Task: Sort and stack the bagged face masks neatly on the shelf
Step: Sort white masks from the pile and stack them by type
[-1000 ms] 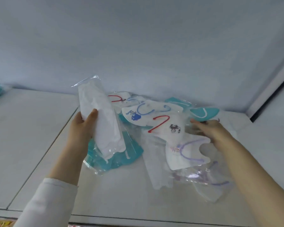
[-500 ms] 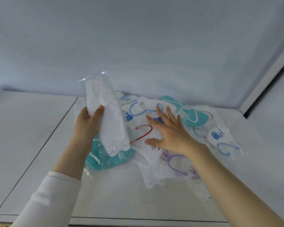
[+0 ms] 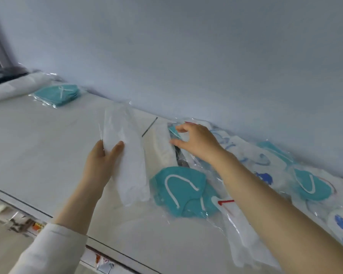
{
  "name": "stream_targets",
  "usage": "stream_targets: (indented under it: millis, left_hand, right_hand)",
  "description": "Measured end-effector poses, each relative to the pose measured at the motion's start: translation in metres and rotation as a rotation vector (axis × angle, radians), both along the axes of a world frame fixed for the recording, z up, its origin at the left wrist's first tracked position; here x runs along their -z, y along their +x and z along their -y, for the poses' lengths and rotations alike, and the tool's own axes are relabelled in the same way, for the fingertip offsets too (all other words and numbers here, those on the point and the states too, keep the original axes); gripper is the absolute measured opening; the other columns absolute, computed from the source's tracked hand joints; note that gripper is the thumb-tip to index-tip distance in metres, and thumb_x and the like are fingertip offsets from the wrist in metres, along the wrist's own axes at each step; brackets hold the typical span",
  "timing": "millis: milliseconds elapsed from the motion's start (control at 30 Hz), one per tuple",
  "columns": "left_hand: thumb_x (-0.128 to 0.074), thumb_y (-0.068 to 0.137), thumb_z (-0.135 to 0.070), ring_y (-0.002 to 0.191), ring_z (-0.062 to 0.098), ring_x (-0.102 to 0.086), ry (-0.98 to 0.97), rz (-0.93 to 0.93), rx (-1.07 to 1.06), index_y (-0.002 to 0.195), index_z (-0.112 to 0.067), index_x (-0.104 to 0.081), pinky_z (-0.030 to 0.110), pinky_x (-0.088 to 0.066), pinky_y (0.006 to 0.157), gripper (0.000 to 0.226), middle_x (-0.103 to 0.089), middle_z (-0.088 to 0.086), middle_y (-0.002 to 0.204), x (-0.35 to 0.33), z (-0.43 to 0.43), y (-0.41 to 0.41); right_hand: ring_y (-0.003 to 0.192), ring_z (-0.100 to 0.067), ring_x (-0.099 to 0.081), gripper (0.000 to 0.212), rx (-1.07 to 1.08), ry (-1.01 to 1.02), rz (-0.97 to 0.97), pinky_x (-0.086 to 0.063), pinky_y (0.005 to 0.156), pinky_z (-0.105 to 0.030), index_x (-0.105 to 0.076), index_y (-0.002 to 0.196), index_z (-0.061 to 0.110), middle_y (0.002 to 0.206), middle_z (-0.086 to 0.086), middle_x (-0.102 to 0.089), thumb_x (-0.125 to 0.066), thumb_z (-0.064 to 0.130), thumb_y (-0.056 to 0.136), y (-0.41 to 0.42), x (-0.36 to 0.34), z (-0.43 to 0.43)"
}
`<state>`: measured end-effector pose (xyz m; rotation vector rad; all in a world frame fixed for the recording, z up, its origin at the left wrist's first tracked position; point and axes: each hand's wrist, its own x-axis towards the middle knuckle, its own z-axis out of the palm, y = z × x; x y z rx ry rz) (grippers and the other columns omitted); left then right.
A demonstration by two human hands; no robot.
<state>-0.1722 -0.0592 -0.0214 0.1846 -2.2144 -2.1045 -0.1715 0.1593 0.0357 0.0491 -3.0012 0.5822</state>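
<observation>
**White laminate shelf** [image 3: 48, 147], partly sorted. At right lies a loose heap of clear-bagged face masks [image 3: 265, 159], teal, white and printed. They overlap unsorted, and this looks like most of the remaining work. At far left by the wall are two small stacks, apparently done: white bagged masks [image 3: 14, 88] and teal bagged masks [image 3: 57, 93]. The left hand [image 3: 99, 167] grips a long white bagged mask [image 3: 131, 165]. The right hand [image 3: 198, 141] reaches into the heap with curved fingers; whether it holds anything cannot be told.

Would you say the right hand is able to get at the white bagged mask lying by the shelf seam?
Probably yes: the right hand, open, is beside the white bagged mask, and nothing covers it.
</observation>
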Motion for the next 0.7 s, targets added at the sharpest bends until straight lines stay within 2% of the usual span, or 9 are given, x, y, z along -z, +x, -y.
stream_targets:
  millis: [100, 167, 233, 300, 367, 433, 500, 600, 700]
  left_hand:
    - [-0.058, 0.093, -0.025, 0.079, 0.014, -0.061, 0.002, -0.002, -0.018, 0.096, -0.018, -0.057, 0.030, -0.047, 0.068, 0.008, -0.063, -0.006, 0.087, 0.007, 0.017, -0.003]
    - [-0.057, 0.093, -0.025, 0.078, 0.011, -0.061, -0.001, -0.005, -0.024, 0.090, -0.023, -0.055, 0.028, -0.047, 0.066, 0.004, -0.063, -0.007, 0.087, 0.009, 0.025, -0.005]
    - [-0.057, 0.093, -0.025, 0.079, 0.011, -0.061, 0.007, -0.002, -0.041, 0.095, -0.020, -0.055, 0.029, -0.048, 0.067, 0.005, -0.063, -0.006, 0.087, 0.010, 0.033, -0.005]
    - [-0.059, 0.093, -0.026, 0.080, 0.015, -0.062, 0.016, 0.001, -0.057, 0.099, -0.018, -0.056, 0.035, -0.050, 0.071, 0.011, -0.064, -0.005, 0.088, 0.012, 0.042, -0.007]
    - [-0.062, 0.089, -0.031, 0.082, 0.018, -0.063, 0.032, -0.006, -0.072, 0.096, -0.020, -0.057, 0.037, -0.050, 0.073, 0.014, -0.065, -0.003, 0.090, 0.013, 0.050, -0.009]
    - [-0.064, 0.088, -0.033, 0.081, 0.018, -0.062, 0.050, -0.007, -0.089, 0.097, -0.018, -0.058, 0.035, -0.050, 0.070, 0.018, -0.065, -0.002, 0.089, 0.014, 0.057, -0.010]
    - [-0.060, 0.091, -0.029, 0.080, 0.018, -0.061, 0.052, -0.001, -0.107, 0.102, -0.014, -0.057, 0.033, -0.049, 0.068, 0.018, -0.064, -0.002, 0.089, 0.015, 0.060, -0.012]
    - [-0.057, 0.093, -0.026, 0.078, 0.014, -0.061, 0.050, -0.003, -0.117, 0.102, -0.013, -0.055, 0.029, -0.047, 0.063, 0.015, -0.063, -0.004, 0.087, 0.014, 0.059, -0.011]
    - [-0.056, 0.093, -0.025, 0.080, 0.013, -0.061, 0.043, -0.013, -0.120, 0.103, -0.014, -0.055, 0.030, -0.048, 0.067, 0.015, -0.063, -0.004, 0.089, 0.012, 0.060, -0.010]
  right_hand:
    - [0.138, -0.024, -0.030, 0.044, -0.077, 0.271, 0.193, -0.028, 0.105, -0.032, -0.056, 0.128, 0.022, 0.152, -0.013, -0.028, -0.045, 0.047, 0.094, -0.025, 0.017, 0.035]
    - [0.142, -0.026, -0.019, 0.039, -0.174, 0.328, 0.241, -0.015, 0.110, -0.032, -0.060, 0.123, 0.025, 0.154, -0.016, -0.020, -0.036, 0.042, 0.099, -0.022, 0.027, 0.054]
    - [0.144, -0.025, -0.014, 0.036, -0.260, 0.216, 0.193, -0.008, 0.111, -0.028, -0.063, 0.118, 0.022, 0.154, -0.012, -0.023, -0.038, 0.039, 0.099, -0.015, 0.034, 0.066]
    - [0.141, -0.021, -0.025, 0.036, -0.267, 0.063, 0.134, -0.018, 0.111, -0.028, -0.059, 0.123, 0.020, 0.148, -0.007, -0.039, -0.049, 0.038, 0.094, -0.017, 0.039, 0.067]
    - [0.132, -0.022, -0.038, 0.057, -0.158, 0.057, 0.101, -0.030, 0.106, -0.033, -0.047, 0.134, 0.018, 0.139, -0.006, -0.048, -0.060, 0.045, 0.085, -0.026, 0.044, 0.063]
    - [0.128, -0.028, -0.038, 0.082, -0.031, 0.201, 0.150, -0.032, 0.104, -0.038, -0.036, 0.138, 0.012, 0.137, -0.012, -0.043, -0.063, 0.058, 0.076, -0.033, 0.049, 0.063]
    - [0.128, -0.031, -0.037, 0.094, 0.062, 0.257, 0.213, -0.034, 0.102, -0.039, -0.031, 0.138, 0.006, 0.138, -0.016, -0.039, -0.065, 0.062, 0.072, -0.038, 0.052, 0.066]
    - [0.119, -0.030, -0.049, 0.087, 0.148, 0.066, 0.243, -0.043, 0.097, -0.039, -0.037, 0.134, 0.005, 0.131, -0.014, -0.049, -0.072, 0.053, 0.071, -0.049, 0.050, 0.067]
    - [0.091, -0.025, -0.060, 0.034, 0.165, -0.426, 0.062, -0.049, 0.081, -0.041, -0.059, 0.106, 0.006, 0.100, -0.011, -0.064, -0.067, 0.030, 0.084, -0.059, 0.043, 0.063]
